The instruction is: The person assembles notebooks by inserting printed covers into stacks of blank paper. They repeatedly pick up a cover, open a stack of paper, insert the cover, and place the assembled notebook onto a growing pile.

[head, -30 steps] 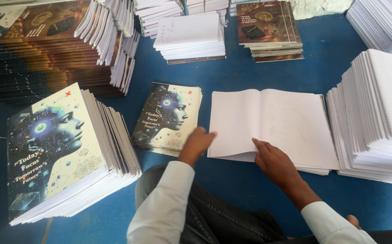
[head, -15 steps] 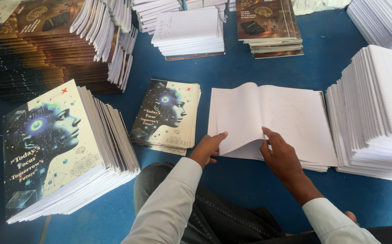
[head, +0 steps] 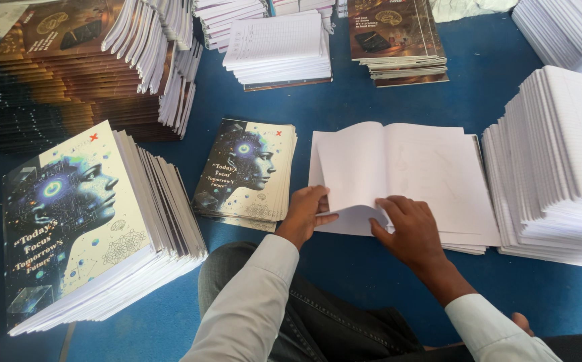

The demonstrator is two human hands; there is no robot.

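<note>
A person sits cross-legged on a blue floor (head: 385, 275), seen from above; dark trousers and pale sleeves fill the near edge. Both hands work just ahead of the knees on a low pile of white unfolded sheets (head: 432, 181). The left hand (head: 306, 213) pinches the near-left edge of the top sheets, fingers tucked under them. The right hand (head: 408, 228) presses its fingers on the near edge beside it, with the thumb apparently under the lifted paper. Between them the left half of the top set of sheets is raised and curling over toward the right, partly folded, not yet flat.

Just left of that pile lies a short stack of finished notebooks (head: 245, 175) with a cream cover showing a bluish profile head. At near left a much taller stack with the same cover (head: 83, 221) leans, fanned out. At right, touching the edge of view, stands a tall stack of white page bundles (head: 559, 167).

Farther off are a small white stack (head: 279, 48), a stack of brown-covered notebooks (head: 395, 37), and at far left a large dark-brown heap (head: 63, 67).

Judging by the piles, many notebooks are done, and plenty of loose paper is left.
</note>
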